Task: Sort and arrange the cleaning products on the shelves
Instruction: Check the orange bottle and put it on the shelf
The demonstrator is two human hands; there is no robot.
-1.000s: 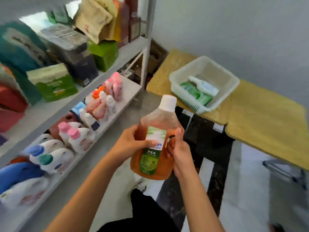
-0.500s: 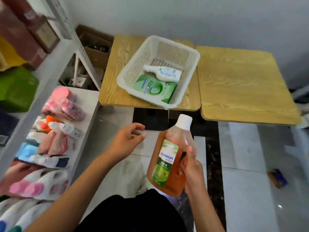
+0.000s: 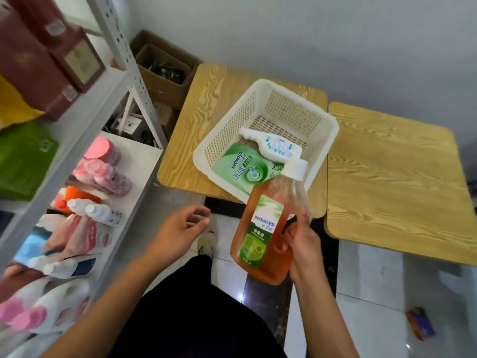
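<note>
Nearest the camera, dark clothing fills the bottom centre and both forearms run out of the lower edge; the right hand (image 3: 303, 250) grasps the amber bottle (image 3: 263, 236) by its handle side, fingers curled round it, the palm hidden behind the bottle; the bottle stands tilted, white cap (image 3: 296, 168) uppermost, green "seaways" label facing the camera; its smaller print is too small to read; the left hand (image 3: 178, 233) hangs free beside it, fingers loosely spread, holding nothing; a shoe (image 3: 206, 245) shows between the hands, partly hidden by the clothing; to the left the shelf unit (image 3: 124, 81) is blurred, its lower shelf crowded with pink-capped bottles (image 3: 103, 166) and pouches whose labels cannot be made out, its left part cut off by the frame edge; beyond the amber bottle the white basket (image 3: 330, 130) sits on a wooden table (image 3: 206, 104), the bottle's cap overlapping its near rim in the view; inside lie a green pouch (image 3: 245, 167) and a white bottle (image 3: 273, 146) on its side, resting on the pouch; a second wooden table (image 3: 395, 182) stands just to the right; a cardboard box (image 3: 160, 71) sits on the floor by the wall, its contents dark and unclear; against half a second ago the amber bottle is higher and nearer the basket, and the left hand is lower and farther from it.
</note>
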